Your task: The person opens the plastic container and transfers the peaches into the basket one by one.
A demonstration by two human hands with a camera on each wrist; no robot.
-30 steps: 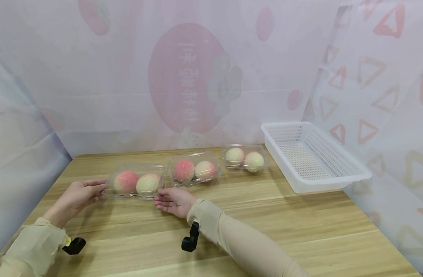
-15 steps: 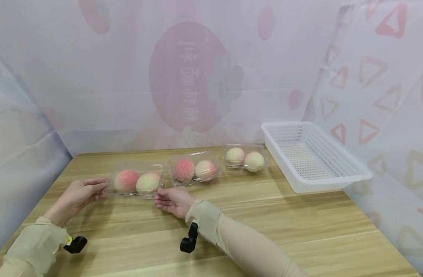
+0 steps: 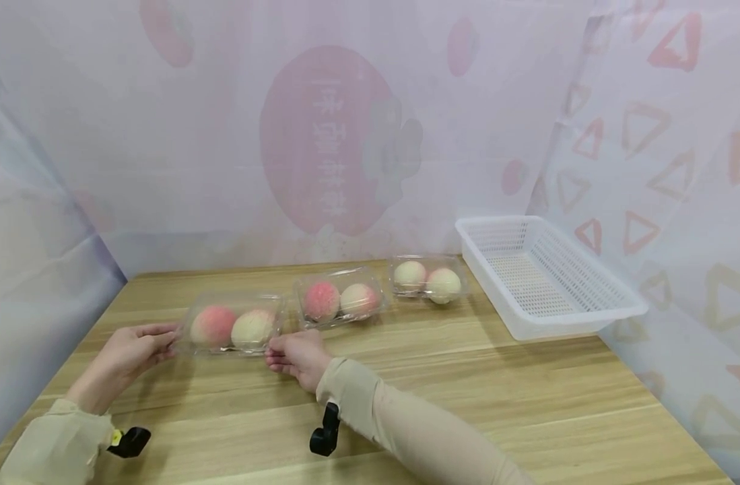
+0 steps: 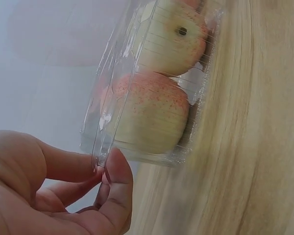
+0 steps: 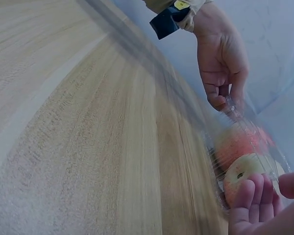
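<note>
Gripping clear peach box [image 3: 233, 328], left hand [image 4: 63, 191], right hand [image 3: 297, 356]

A clear plastic clamshell box [image 3: 233, 327] — lid closed, two pink-and-cream peaches side by side inside — is held at the tabletop [image 3: 466, 391], leftmost of three.

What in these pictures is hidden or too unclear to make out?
- Head view: whether the clear plastic clamshell box with two peaches is lifted off the wooden table; the angle hides its underside.
- Left wrist view: the left hand is cut off by the frame edge.
- Right wrist view: the right hand shows fingertips only.
- Head view: the mirrored writing on the pink backdrop is too faint to read.
</note>
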